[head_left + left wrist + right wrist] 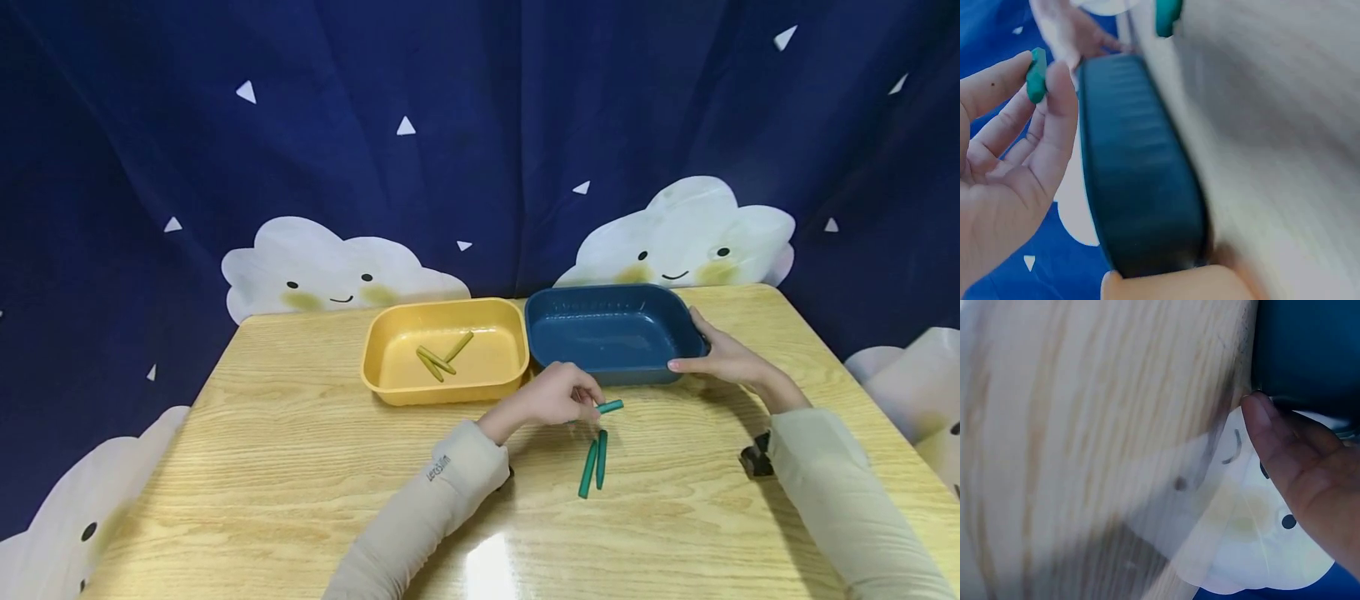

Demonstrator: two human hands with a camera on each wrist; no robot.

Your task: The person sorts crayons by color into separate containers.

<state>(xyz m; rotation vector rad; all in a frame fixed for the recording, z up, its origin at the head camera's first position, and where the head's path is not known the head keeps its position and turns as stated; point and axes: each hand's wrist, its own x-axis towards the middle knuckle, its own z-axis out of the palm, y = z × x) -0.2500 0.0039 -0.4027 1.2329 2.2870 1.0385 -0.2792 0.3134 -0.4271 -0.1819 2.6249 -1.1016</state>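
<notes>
In the head view my left hand (558, 396) is over the table, just in front of the blue bin (637, 377). Its thumb and fingertips pinch a green crayon (611, 407), whose end also shows in the left wrist view between the fingers. Two more green crayons (588, 469) lie side by side on the wood below that hand. My right hand (727, 357) grips the blue bin's right end, thumb at the front corner and fingers around the side. The right wrist view shows the thumb (1266, 425) against the bin's wall. No crayons show inside the blue bin.
A yellow bin (450, 393) stands left of the blue one, nearly touching it, with several olive-yellow crayons (435, 360) inside. Both bins sit near the back edge of the wooden table (300, 467). Behind hangs a dark blue curtain (337, 150) with clouds on it.
</notes>
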